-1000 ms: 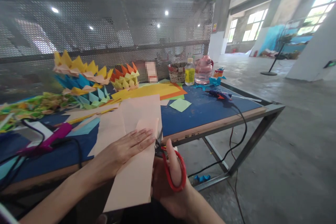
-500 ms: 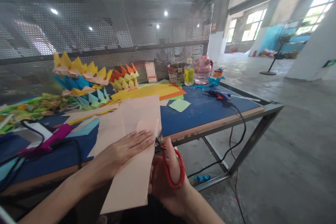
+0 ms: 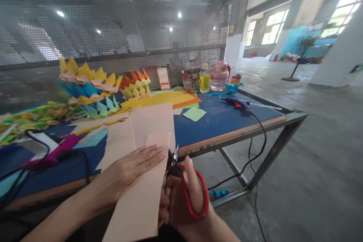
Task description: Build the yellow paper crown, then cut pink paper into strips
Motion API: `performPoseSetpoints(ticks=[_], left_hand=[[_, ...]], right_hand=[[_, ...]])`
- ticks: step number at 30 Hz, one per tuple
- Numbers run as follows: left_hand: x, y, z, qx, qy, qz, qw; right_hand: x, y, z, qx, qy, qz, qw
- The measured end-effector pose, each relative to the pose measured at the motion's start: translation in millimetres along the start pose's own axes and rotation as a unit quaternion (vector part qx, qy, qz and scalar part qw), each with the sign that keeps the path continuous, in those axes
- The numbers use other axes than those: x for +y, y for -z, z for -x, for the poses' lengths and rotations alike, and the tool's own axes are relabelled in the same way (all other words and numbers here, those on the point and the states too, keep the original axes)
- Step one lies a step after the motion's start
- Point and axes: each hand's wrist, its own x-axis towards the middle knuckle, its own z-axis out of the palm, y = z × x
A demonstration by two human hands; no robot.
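My left hand [image 3: 138, 166] lies flat with fingers stretched out on a long pale pink paper strip [image 3: 138, 208]. The strip's near end hangs past the table's front edge; my left thumb is hidden. In my right hand [image 3: 181, 204] is a pair of scissors [image 3: 172, 163] with red handles, my thumb through the upper ring. The blades are spread beside the strip's right edge, just past my left fingertips. Larger sheets of the same pink paper [image 3: 153, 117] lie flat on the table beneath.
Folded-paper crowns [image 3: 87, 73] and a magenta glue gun [image 3: 53, 153] are on the left. Farther back stand a basket [image 3: 190, 80], a bottle of yellow liquid [image 3: 204, 79] and a pink jug [image 3: 219, 77]. A dark glue gun [image 3: 236, 103] trails its cord over the table's right edge.
The scissors have opened wider, and my right hand has shifted slightly right and down. The paper strip has slid a little toward me under my left hand.
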Motion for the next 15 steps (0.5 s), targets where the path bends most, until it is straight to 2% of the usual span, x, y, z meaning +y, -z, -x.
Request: performPoseSetpoints(ticks=[5,8,11,15], left_hand=[[3.0,4.9,5.2,0.005,0.003,-0.006,1.000],[-2.9,6.8,-0.9,0.002,0.024,-0.007,1.000],[-7.6,5.4,-9.1,0.016,0.011,-0.010,1.000],[-8.9,1.7,-14.4,0.022,-0.013,-0.020,0.999]], right_hand=[[9.5,4.8,4.9,-0.018,-0.007,-0.002,1.000],[8.0,3.7,5.7,-0.023,-0.010,-0.014,1.000],[6.8,3.3,4.0,-0.020,-0.013,-0.014,1.000],[9.7,5.4,-3.3,0.015,0.024,0.062,0.998]])
